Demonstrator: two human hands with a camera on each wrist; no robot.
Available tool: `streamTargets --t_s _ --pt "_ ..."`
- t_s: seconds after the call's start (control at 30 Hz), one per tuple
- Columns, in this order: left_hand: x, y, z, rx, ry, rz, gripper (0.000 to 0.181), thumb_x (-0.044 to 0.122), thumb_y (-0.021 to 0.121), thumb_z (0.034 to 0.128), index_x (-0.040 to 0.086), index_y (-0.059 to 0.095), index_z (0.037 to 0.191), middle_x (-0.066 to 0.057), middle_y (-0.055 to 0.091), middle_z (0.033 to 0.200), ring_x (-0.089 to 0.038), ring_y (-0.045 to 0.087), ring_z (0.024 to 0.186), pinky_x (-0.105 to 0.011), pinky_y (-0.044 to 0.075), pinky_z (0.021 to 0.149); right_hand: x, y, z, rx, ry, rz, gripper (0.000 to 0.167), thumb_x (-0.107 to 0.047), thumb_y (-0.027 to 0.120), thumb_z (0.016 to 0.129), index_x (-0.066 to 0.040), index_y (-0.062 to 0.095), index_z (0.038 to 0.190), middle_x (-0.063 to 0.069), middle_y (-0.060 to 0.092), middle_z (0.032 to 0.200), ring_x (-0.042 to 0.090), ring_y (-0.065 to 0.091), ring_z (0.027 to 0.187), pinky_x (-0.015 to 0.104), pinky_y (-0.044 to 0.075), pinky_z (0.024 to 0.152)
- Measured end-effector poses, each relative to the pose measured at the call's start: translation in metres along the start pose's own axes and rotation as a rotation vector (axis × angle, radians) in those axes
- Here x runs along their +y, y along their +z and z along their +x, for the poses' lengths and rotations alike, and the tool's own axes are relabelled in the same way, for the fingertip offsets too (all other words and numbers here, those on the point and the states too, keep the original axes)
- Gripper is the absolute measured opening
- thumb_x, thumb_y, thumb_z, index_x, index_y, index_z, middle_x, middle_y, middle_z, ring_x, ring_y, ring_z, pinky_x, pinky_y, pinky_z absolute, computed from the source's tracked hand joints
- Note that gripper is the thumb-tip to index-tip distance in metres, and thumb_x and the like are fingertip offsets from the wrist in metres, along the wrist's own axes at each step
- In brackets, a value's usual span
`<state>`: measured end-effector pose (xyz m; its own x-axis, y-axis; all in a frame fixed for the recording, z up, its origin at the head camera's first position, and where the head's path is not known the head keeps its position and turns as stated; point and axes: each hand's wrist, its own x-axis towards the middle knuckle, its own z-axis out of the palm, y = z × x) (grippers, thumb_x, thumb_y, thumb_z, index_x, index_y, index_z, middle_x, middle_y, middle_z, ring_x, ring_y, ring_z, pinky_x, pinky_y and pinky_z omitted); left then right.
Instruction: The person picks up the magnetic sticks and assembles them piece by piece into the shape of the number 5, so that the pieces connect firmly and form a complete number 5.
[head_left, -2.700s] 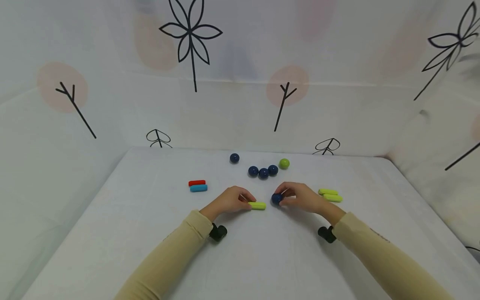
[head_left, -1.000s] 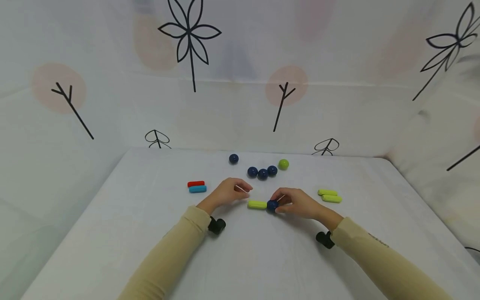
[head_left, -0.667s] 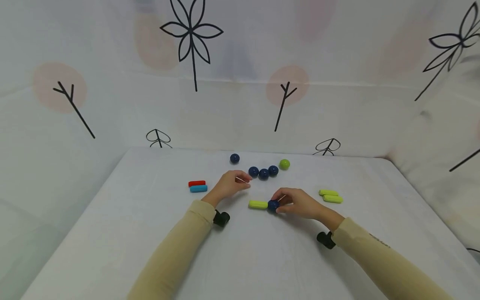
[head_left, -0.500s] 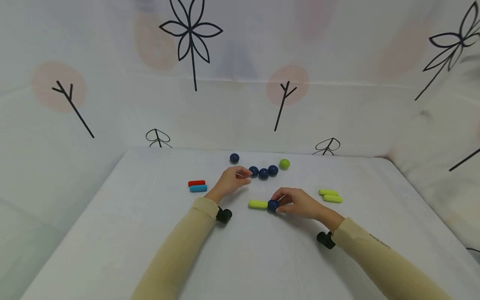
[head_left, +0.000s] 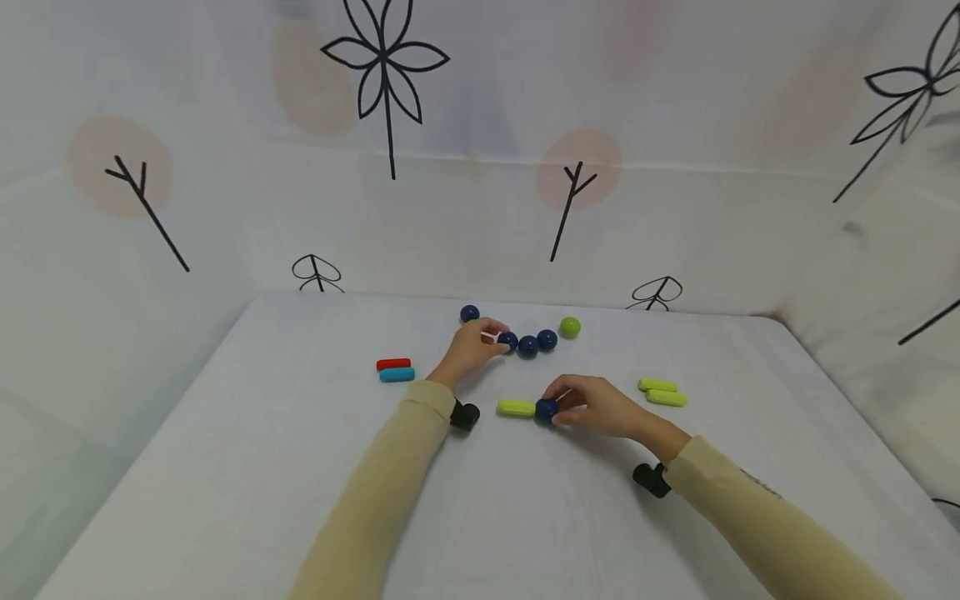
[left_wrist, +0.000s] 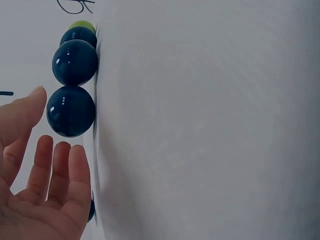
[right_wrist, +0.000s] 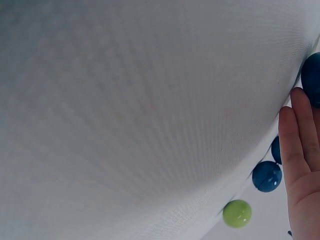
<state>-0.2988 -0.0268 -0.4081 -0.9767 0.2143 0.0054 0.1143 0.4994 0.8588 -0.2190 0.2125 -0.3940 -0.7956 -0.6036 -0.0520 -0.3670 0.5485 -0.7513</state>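
My right hand (head_left: 597,407) pinches a dark blue ball (head_left: 546,410) between thumb and fingers, low on the white table. Against that ball's left side lies the end of a yellow-green stick (head_left: 515,408); whether they are joined cannot be told. Farther back, my left hand (head_left: 468,348) is spread around the leftmost ball (head_left: 508,342) of a blue row. In the left wrist view, gaps show between its thumb, its fingers and this ball (left_wrist: 71,111). Two more blue balls, a middle one (head_left: 528,347) and a right one (head_left: 547,340), continue the row.
A green ball (head_left: 570,327) sits behind the row's right end; another blue ball (head_left: 469,313) is behind my left hand. Red (head_left: 393,364) and blue sticks (head_left: 397,375) lie at left. Two yellow-green sticks (head_left: 665,398) lie at right. Patterned cloth hangs behind the table.
My left hand let go of the yellow-green stick and moved back to the blue row. My right hand brought its blue ball left against the stick's end, then stayed still.
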Motion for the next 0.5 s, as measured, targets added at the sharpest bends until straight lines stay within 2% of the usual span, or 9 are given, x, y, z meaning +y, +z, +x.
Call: streamTargets --t_s 0.2,0.4,0.5 --pt "0.0041 0.0030 0.0027 -0.023 0.002 0.043 0.035 0.011 0.074 0.0915 0.009 0.067 0.126 -0.010 0.055 0.137 -0.028 0.054 0.123 -0.039 0.045 0.102 -0.0007 -0.0005 0.0005 -0.002 0.001 0.001 0.027 -0.003 0.072 0.090 -0.001 0.063 0.115 0.012 0.067 0.115 0.027 0.066 0.104 0.044 0.053 0.093" --pt "0.0041 0.0041 0.0025 -0.017 -0.015 0.063 0.033 0.010 0.074 0.0911 0.008 0.067 0.123 -0.011 0.061 0.129 -0.029 0.056 0.119 -0.038 0.045 0.102 -0.0018 -0.0011 -0.0002 -0.005 0.001 -0.001 0.027 -0.003 0.072 0.090 -0.001 0.063 0.115 0.012 0.067 0.115 0.027 0.066 0.104 0.044 0.052 0.093" --pt "0.0027 0.0025 0.0007 -0.035 -0.024 0.082 0.035 0.011 0.074 0.0912 0.009 0.066 0.125 -0.011 0.061 0.128 -0.028 0.057 0.117 -0.038 0.046 0.100 -0.0018 -0.0010 0.0000 -0.007 0.000 -0.002 0.027 -0.003 0.072 0.090 -0.001 0.063 0.115 0.012 0.067 0.115 0.027 0.066 0.104 0.044 0.053 0.093"
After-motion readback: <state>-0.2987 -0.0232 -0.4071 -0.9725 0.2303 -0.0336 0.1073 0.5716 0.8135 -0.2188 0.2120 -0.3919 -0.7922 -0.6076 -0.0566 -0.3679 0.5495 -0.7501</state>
